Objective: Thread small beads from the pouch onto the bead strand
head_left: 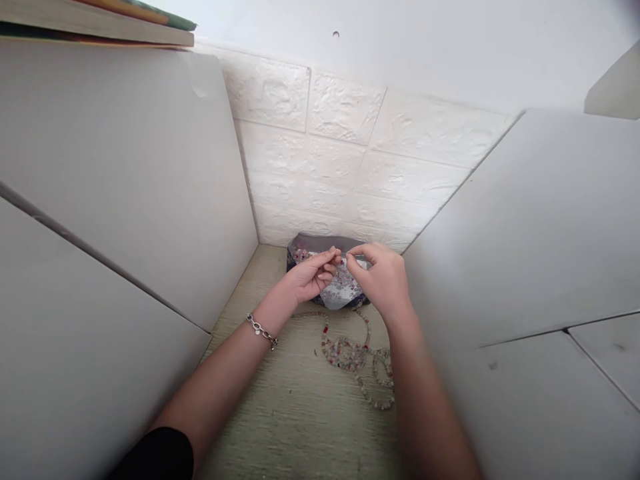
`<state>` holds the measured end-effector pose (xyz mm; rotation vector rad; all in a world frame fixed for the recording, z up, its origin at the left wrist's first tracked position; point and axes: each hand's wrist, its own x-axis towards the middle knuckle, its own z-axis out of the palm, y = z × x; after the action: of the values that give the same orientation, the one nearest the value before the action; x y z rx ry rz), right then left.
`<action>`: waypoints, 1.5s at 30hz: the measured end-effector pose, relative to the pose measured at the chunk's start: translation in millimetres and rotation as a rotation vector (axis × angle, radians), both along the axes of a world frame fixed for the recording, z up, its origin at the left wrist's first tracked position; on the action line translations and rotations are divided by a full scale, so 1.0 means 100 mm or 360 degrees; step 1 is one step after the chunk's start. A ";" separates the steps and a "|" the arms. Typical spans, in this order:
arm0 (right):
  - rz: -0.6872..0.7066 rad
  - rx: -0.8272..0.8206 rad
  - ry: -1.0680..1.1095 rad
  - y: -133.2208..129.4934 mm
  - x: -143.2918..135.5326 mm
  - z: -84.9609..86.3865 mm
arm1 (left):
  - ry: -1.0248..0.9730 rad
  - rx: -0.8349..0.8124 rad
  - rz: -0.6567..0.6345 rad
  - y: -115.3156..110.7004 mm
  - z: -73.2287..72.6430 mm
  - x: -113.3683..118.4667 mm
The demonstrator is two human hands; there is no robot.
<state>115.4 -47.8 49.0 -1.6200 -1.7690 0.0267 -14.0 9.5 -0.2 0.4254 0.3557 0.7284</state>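
My left hand (318,273) and my right hand (376,270) are close together above an open bag of small beads (343,285), which stands against the wall. The fingertips of my left hand are pinched, on something too small to make out. Thumb and forefinger of my right hand also meet in a pinch, and what lies between them is too small to tell. A long string of beads (347,355) in pale, green and red tones lies in loops on the greenish surface (280,400), partly hidden by my right forearm.
White panels (140,147) rise on the left, and more white panels (530,233) on the right. Behind the bag is a white brick-patterned wall (345,160). Books (100,27) lie on top of the left panel.
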 end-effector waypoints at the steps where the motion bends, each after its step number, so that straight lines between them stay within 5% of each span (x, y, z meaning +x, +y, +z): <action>1: -0.0007 0.0012 -0.0019 0.00 -0.01 -0.01 | -0.0001 -0.0021 0.0024 0.00 -0.01 0.01; 45: -0.0125 0.0010 -0.0474 -0.04 -0.10 -0.08 | 0.0072 0.0008 0.0044 -0.02 -0.01 0.03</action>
<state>105.4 -51.4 41.0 -1.7590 -1.9195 -0.2694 -10.9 7.4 -1.6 0.4429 0.4029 0.7475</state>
